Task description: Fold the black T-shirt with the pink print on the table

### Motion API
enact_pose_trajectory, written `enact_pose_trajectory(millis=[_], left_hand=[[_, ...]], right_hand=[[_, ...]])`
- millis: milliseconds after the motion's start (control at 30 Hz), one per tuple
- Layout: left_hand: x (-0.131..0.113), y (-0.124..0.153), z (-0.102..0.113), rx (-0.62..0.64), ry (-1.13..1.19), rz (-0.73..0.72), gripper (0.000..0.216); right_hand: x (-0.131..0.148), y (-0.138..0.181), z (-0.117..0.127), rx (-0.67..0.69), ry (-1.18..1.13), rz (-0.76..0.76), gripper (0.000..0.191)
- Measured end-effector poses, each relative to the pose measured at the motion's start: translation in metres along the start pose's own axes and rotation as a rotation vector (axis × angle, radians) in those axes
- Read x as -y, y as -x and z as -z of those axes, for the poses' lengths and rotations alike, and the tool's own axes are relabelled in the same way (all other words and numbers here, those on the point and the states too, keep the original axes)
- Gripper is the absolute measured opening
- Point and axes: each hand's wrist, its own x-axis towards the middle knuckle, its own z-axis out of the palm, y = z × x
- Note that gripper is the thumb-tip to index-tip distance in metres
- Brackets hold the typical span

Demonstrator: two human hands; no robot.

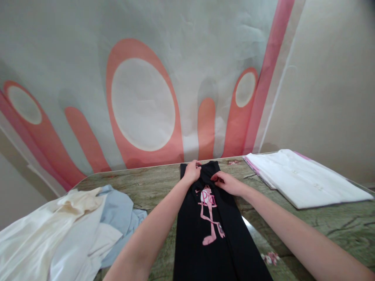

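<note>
A black shirt [193, 238] with a pink cartoon print lies lengthwise on the green marbled table [158, 187], folded into a narrow strip. My left hand [191, 171] grips the cloth at the far end, near the collar, fingers curled over it. My right hand [227, 182] pinches the same far end from the right, just above the print. Both forearms reach over the garment.
A heap of white, cream and pale blue clothes [73, 226] lies at the near left. A stack of folded white garments [304, 179] rests at the far right. A wall with pink and orange shapes [140, 105] stands right behind the table.
</note>
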Motion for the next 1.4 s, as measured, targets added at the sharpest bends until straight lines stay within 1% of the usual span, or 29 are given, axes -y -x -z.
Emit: enact_pose_trajectory(millis=[100, 267, 333, 400, 467, 533, 633, 733, 800, 833, 900, 967, 1000, 1033, 1100, 1167, 1233, 1300, 1400], left_hand=[[0.006, 0.001, 0.0, -0.013, -0.036, -0.041, 0.016], [0.018, 0.003, -0.001, -0.061, -0.067, -0.042, 0.016], [0.02, 0.002, -0.001, -0.125, -0.078, -0.039, 0.022], [0.021, -0.001, -0.001, -0.196, -0.085, -0.031, 0.034], [0.023, -0.005, -0.001, -0.235, -0.086, -0.023, 0.041], [0.025, -0.007, -0.002, -0.236, -0.091, -0.031, 0.04], [0.025, -0.005, -0.003, -0.236, -0.11, -0.074, 0.034], [0.018, 0.004, -0.001, -0.238, -0.143, -0.135, 0.031], [0.009, 0.013, 0.002, -0.199, -0.233, -0.231, 0.031], [0.003, 0.018, 0.003, -0.138, -0.293, -0.292, 0.029], [-0.008, 0.027, 0.006, 0.052, -0.4, -0.41, 0.026], [-0.014, 0.036, 0.008, 0.23, -0.457, -0.481, 0.029], [-0.015, 0.039, 0.009, 0.285, -0.478, -0.501, 0.032], [-0.014, 0.042, 0.009, 0.313, -0.497, -0.51, 0.035], [-0.01, 0.046, 0.009, 0.331, -0.528, -0.504, 0.041], [-0.003, 0.049, 0.007, 0.321, -0.55, -0.5, 0.046], [0.003, 0.051, 0.005, 0.307, -0.565, -0.501, 0.05], [0.006, 0.053, 0.004, 0.303, -0.573, -0.498, 0.052], [0.006, 0.055, 0.003, 0.292, -0.569, -0.46, 0.054]], right_hand=[[0.003, 0.002, 0.001, 0.032, -0.015, -0.015, 0.024], [0.008, 0.004, 0.003, 0.061, 0.007, 0.02, 0.031], [0.011, 0.004, 0.005, 0.092, 0.018, 0.028, 0.033], [0.013, 0.004, 0.006, 0.122, 0.023, 0.035, 0.034], [0.016, 0.005, 0.007, 0.139, 0.027, 0.039, 0.034], [0.02, 0.005, 0.008, 0.147, 0.033, 0.042, 0.036], [0.026, 0.006, 0.008, 0.159, 0.03, 0.045, 0.045], [0.027, 0.006, 0.008, 0.174, -0.003, 0.026, 0.047], [0.021, 0.005, 0.009, 0.163, -0.05, -0.001, 0.043], [0.015, 0.003, 0.01, 0.134, -0.078, -0.021, 0.038], [0.001, -0.002, 0.015, 0.012, -0.103, -0.069, 0.028], [-0.015, -0.008, 0.021, -0.149, -0.047, -0.102, 0.023], [-0.022, -0.012, 0.024, -0.21, 0.012, -0.104, 0.023], [-0.028, -0.015, 0.026, -0.242, 0.08, -0.095, 0.024], [-0.037, -0.023, 0.027, -0.234, 0.216, -0.053, 0.03], [-0.042, -0.031, 0.023, -0.167, 0.339, 0.015, 0.036], [-0.046, -0.038, 0.016, -0.083, 0.434, 0.048, 0.04], [-0.05, -0.044, 0.011, -0.019, 0.5, -0.003, 0.043], [-0.058, -0.049, 0.009, 0.011, 0.558, -0.158, 0.052]])
